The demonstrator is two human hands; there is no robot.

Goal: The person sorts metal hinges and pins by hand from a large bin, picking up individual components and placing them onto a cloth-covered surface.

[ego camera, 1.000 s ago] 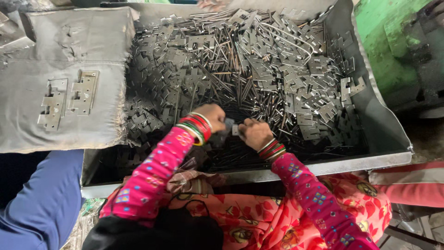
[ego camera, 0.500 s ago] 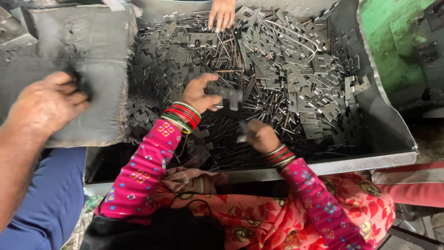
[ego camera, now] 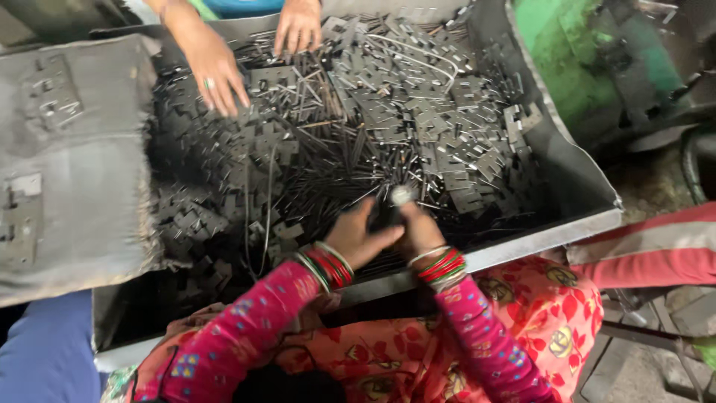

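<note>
Neither of my hands shows in the head view. A big metal tray point(ego camera: 552, 237) holds a heap of dark stamped metal plates and thin rods point(ego camera: 373, 127). A co-worker in pink flowered sleeves with red and green bangles sits right below me. That person's left hand point(ego camera: 358, 237) and right hand point(ego camera: 418, 227) are pressed together at the tray's near edge around a small dark part with a pale round tip point(ego camera: 401, 195). From the far side, another person's two hands point(ego camera: 216, 71) point(ego camera: 298, 26) rest on the heap.
A grey cloth point(ego camera: 82, 172) drapes over the tray's left side, with a few flat metal pieces point(ego camera: 52, 101) on it. A green machine point(ego camera: 589, 67) stands at the right. A blue trouser leg point(ego camera: 41, 351) is at the bottom left.
My left hand, which gripped the grey cloth half a second ago, has left the view. The co-worker's hands came together at the near edge. Two hands now reach in from the far side.
</note>
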